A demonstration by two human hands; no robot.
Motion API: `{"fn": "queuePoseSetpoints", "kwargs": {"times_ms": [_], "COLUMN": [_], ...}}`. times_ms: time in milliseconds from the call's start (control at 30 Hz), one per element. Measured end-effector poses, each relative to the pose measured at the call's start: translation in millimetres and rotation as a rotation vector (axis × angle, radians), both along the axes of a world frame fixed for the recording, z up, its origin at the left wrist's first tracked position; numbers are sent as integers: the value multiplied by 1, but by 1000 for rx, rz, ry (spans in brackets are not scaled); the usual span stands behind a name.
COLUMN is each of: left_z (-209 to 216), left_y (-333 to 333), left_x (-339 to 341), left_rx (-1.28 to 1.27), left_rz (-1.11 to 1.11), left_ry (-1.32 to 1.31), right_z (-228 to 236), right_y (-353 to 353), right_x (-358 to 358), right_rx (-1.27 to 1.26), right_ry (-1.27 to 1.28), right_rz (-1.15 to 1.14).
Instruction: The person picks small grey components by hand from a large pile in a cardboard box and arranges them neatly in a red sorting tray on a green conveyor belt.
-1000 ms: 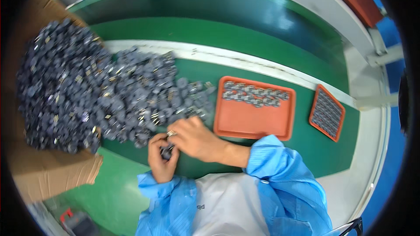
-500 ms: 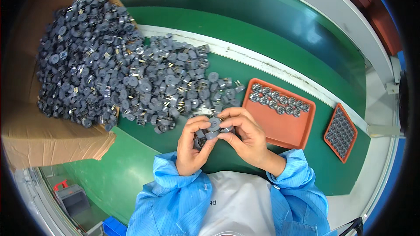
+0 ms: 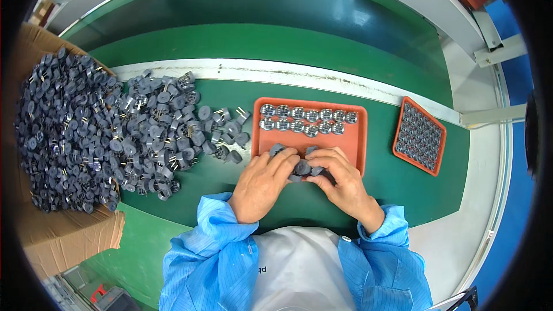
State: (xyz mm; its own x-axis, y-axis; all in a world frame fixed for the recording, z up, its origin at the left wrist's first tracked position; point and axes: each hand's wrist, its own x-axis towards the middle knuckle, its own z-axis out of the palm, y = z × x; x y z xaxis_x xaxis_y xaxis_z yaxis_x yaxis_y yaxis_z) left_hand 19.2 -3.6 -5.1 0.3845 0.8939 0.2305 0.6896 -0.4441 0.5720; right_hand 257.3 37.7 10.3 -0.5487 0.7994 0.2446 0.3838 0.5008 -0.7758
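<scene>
Closest in were the blue sleeves, that thin crinkly cleanroom fabric, with a white front between them. Both hands sat together at the near edge of the orange tray. The left hand was palm down, fingers curled forward, tips on a small bunch of parts. The right hand was curled the same way from the other side, thumb and fingertips pinching that same bunch. So both were mostly closed around the parts, not flat, not fisted.

The parts themselves were little dark grey round plastic caps, matte, stubby cylinders with a hole or recess in the face. How many were in the grip I couldn't tell, a few at least, and one more sat just past the left fingers on the tray.

The tray was shallow, rectangular, smooth plastic with a raised rim. Along its far side were two rows of parts set face up, showing shiny metallic insides.

Left of the hands, a loose pile of the same grey caps with thin brass-looking pins spread over the green mat, and ran into a bigger heap on brown cardboard.

Further right was a second, smaller orange tray, packed full in a grid. Beyond that a white strip, then a glossy green belt.
</scene>
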Motion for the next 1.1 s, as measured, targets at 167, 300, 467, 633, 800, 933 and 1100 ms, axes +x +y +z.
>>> {"fn": "queuePoseSetpoints", "kwargs": {"times_ms": [167,300,467,633,800,933,1100], "left_z": [5,4,1,-5,14,-3,-12], "left_y": [0,-2,-1,-4,-33,-53,-50], "left_x": [0,1,2,1,-17,-15,-16], "left_rx": [-78,-65,-79,2,-203,-340,-351], "left_rz": [54,62,62,51,-164,-76,80], "left_ry": [1,-2,-80,-264,-500,-537,-752], "right_z": [4,6,8,-12,17,14,29], "right_y": [2,8,4,-14,-43,-48,-28], "right_x": [5,17,14,12,10,6,7], "right_rx": [-83,-13,58,-60,-89,-126,-156], "right_ry": [51,92,-159,-26,24,-137,-29], "right_rz": [39,42,-39,-5,168,282,225]}}
